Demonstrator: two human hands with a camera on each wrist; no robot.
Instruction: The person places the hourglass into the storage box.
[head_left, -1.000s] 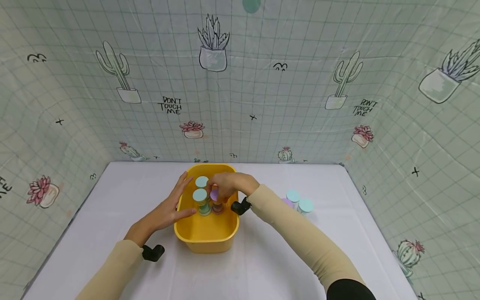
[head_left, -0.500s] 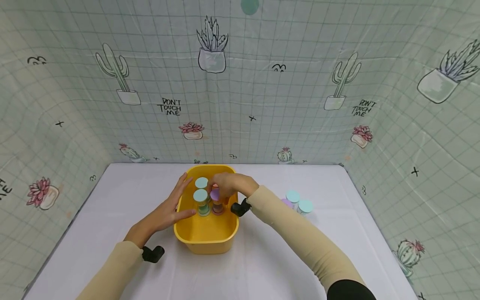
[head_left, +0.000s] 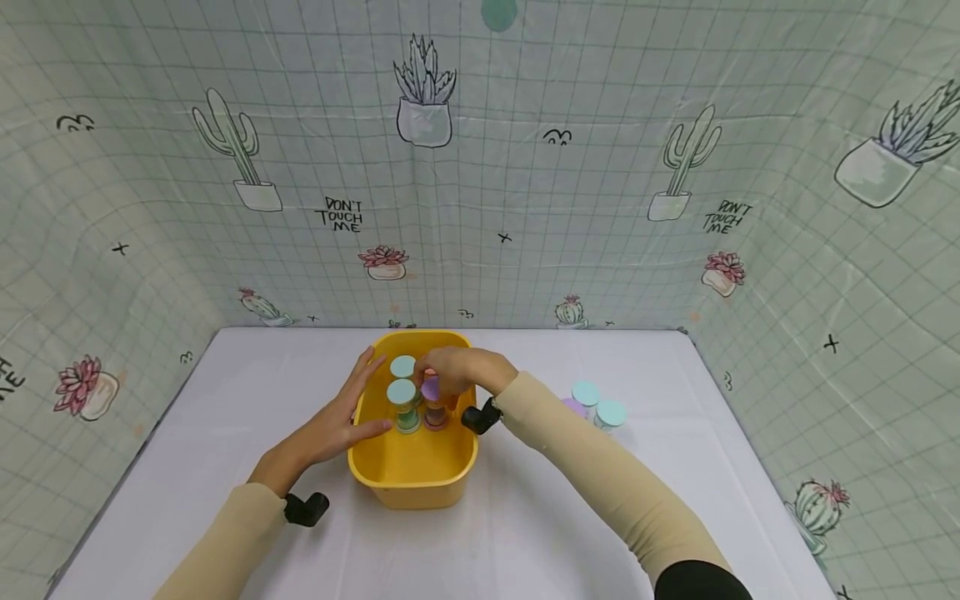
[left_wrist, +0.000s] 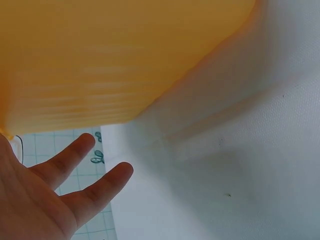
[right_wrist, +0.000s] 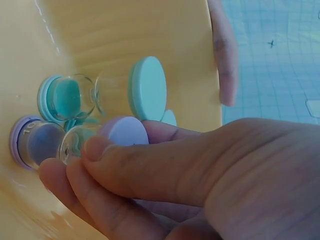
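Thumb and fingertips of the right hand [right_wrist: 195,175] pinch a purple-capped hourglass [right_wrist: 75,137] at its upper end, inside the yellow tub. The right wrist view alone shows its clear glass bulbs well, with dull violet sand low down and, near the base, a marking that looks like "10". Just beside those fingertips stands a teal hourglass [right_wrist: 95,95], smooth round caps at both ends, teal sand in its lower bulb. Another teal cap [head_left: 402,367] lies just beyond, plainer in the head view.

Across from the pinching fingers, the left hand [head_left: 345,421] is spread wide at the rim of the yellow tub [head_left: 416,496], thumb reaching over it. The left wrist view adds two straight fingers outside the tub's smooth, faintly ribbed wall.

Farther out, right of the right fingers, two teal lids [head_left: 598,402] and a purple lid [head_left: 575,406] cluster on the white tabletop [head_left: 525,533]. Behind hangs creased grid cloth [head_left: 480,192] printed with cacti and "DON'T TOUCH ME".
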